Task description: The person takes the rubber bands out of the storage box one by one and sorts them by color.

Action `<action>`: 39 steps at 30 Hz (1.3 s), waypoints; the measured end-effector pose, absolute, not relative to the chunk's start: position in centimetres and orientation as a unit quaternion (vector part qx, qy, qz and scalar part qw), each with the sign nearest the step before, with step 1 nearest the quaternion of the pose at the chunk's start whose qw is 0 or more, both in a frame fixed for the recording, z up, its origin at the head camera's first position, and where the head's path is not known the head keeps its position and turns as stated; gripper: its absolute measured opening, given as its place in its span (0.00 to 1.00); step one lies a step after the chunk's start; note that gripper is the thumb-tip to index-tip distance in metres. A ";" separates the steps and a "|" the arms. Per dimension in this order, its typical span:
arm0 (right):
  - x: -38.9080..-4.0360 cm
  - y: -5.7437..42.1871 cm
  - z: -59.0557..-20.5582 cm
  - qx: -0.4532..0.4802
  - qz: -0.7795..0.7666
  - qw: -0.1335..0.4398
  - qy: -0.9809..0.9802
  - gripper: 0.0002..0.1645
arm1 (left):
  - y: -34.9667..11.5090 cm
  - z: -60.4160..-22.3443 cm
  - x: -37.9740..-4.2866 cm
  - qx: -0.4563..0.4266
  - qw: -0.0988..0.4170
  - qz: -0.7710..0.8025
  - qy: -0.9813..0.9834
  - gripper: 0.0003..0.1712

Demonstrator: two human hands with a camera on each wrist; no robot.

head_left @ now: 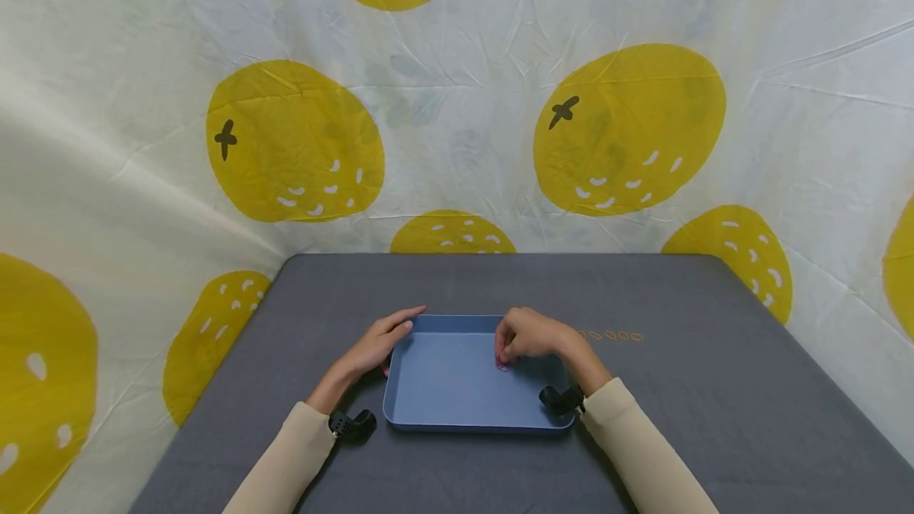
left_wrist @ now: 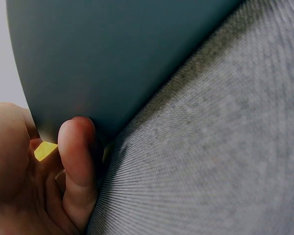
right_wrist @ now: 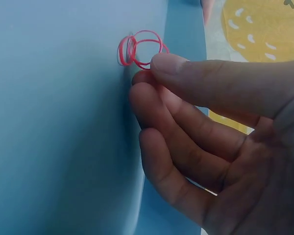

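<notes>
My right hand (head_left: pixel 531 333) is over the blue tray (head_left: pixel 443 387), pinching thin red rubber bands (right_wrist: pixel 149 41) between thumb and forefinger. The bands hang in loops close to the tray floor, and the other fingers curl in below the thumb. At the tray's back left corner, my left hand (head_left: pixel 378 343) grips the rim. In the left wrist view, one bent finger (left_wrist: pixel 77 156) of it lies against the tray's outer wall, low down near the cloth.
On the grey table (head_left: pixel 714 419), to the right of the tray, several orange rings (head_left: pixel 623 335) lie in a row, partly hidden by the right forearm. A white curtain (head_left: pixel 457 141) printed with yellow fruit hangs behind the table. Black wrist cameras (head_left: pixel 353 425) sit on both wrists.
</notes>
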State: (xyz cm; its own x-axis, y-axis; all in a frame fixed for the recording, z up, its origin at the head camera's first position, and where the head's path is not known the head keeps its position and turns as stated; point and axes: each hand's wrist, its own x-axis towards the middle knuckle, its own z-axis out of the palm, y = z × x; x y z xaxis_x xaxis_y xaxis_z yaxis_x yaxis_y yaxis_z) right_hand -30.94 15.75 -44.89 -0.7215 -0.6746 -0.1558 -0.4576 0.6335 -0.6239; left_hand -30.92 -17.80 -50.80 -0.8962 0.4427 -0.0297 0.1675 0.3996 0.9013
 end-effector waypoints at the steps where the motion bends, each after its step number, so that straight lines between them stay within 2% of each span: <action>1: -30.9 15.8 -44.8 -0.320 -0.284 0.189 0.884 0.10 | -17.8 -50.8 -30.9 0.185 0.133 0.517 0.825 0.26; 13: -31.0 16.2 -44.3 -0.334 -0.290 0.157 0.883 0.10 | -17.7 -50.8 -31.1 0.190 0.133 0.516 0.825 0.26; 23: -30.9 16.2 -43.9 -0.333 -0.317 0.164 0.873 0.06 | -17.8 -50.8 -31.0 0.182 0.136 0.518 0.825 0.26; 39: -30.9 17.0 -42.9 -0.325 -0.332 0.149 0.873 0.06 | -17.8 -50.8 -30.9 0.186 0.135 0.520 0.823 0.26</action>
State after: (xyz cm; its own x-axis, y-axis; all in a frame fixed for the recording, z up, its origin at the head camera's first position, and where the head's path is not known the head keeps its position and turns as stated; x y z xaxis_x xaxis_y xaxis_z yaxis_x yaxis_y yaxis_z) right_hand -30.88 17.01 -42.92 -0.7438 -0.6669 -0.0436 -0.4692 0.5675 -0.6767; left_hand -30.89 -17.84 -50.82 -0.8943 0.4465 -0.0286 0.1661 0.3907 0.9054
